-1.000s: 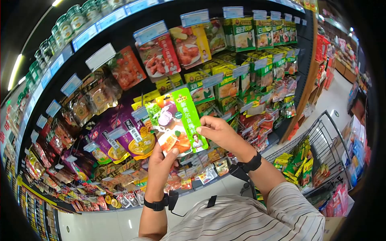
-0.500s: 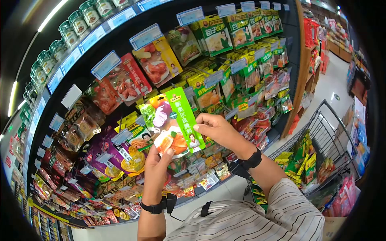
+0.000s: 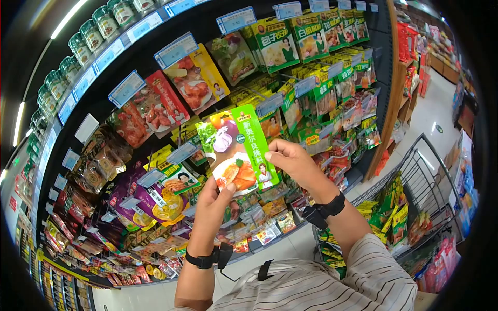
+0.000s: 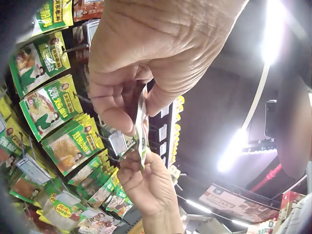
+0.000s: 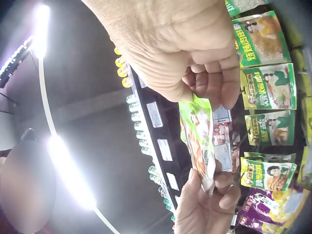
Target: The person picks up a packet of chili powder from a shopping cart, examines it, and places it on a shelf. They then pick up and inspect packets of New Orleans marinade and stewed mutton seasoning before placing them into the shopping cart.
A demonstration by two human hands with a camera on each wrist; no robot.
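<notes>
Head view first: green seasoning packet (image 3: 239, 149) held up in front of the hanging-goods shelf (image 3: 155, 46), between both hands. The left hand (image 3: 213, 206) pinches the packet's lower edge, thumb on the printed front near the food picture. The right hand (image 3: 294, 161) pinches the right edge, fingertips curled onto the green strip with white lettering. Behind the packet hang rows of similar pouches with price tags (image 3: 176, 50), red and yellow ones on the left, green ones further right, purple ones lower left. Jars (image 3: 106, 20) line the top shelf. A wire shopping cart (image 3: 423, 179) stands at the right with green and yellow packets inside. Black wrist straps sit on both arms above a striped sleeve (image 3: 332, 280).

Left wrist view: the left hand (image 4: 141, 73) grips the packet (image 4: 142, 129) edge-on between thumb and fingers; the right hand (image 4: 148, 183) holds it beyond.

Right wrist view: the right hand (image 5: 195, 63) pinches the packet's (image 5: 197, 141) top, the left hand (image 5: 207, 204) its bottom corner.
</notes>
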